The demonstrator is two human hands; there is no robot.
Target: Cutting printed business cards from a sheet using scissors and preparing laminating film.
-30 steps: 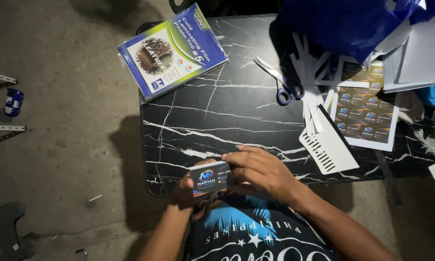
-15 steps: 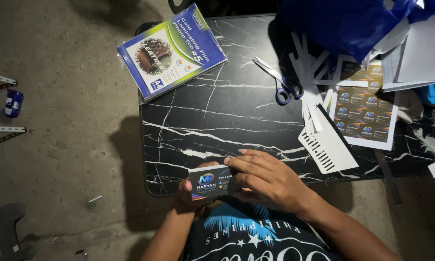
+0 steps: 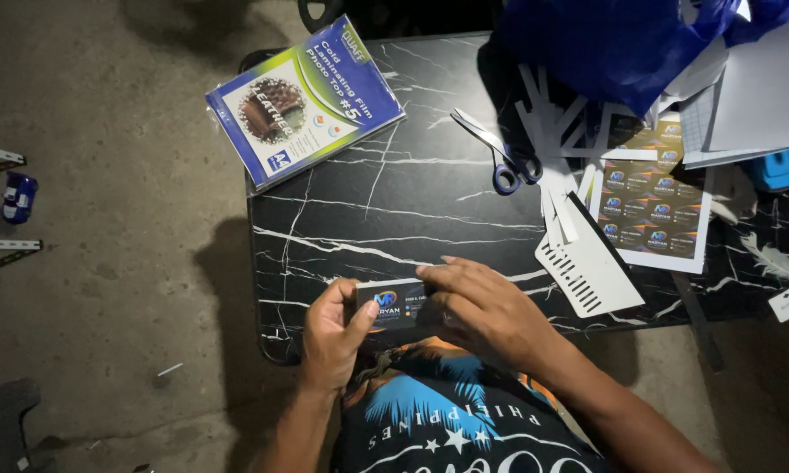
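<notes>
A small dark printed card (image 3: 389, 305) lies flat against the near edge of the black marble-patterned table (image 3: 412, 210). My left hand (image 3: 331, 331) grips the card's left end, thumb on top. My right hand (image 3: 482, 308) covers its right end, with the fingers pressing down on the card's face. Both hands meet over the card just above my lap.
A pack of laminating film (image 3: 303, 101) overhangs the table's far left corner. Blue-handled scissors (image 3: 498, 153) lie mid-table. At right are a printed sheet of several cards (image 3: 650, 206), white paper offcuts (image 3: 585, 263) and a blue plastic bag (image 3: 622, 44). Concrete floor lies to the left.
The card has gone from tilted up in my hands to flat on the table edge. My right hand has slid across its face.
</notes>
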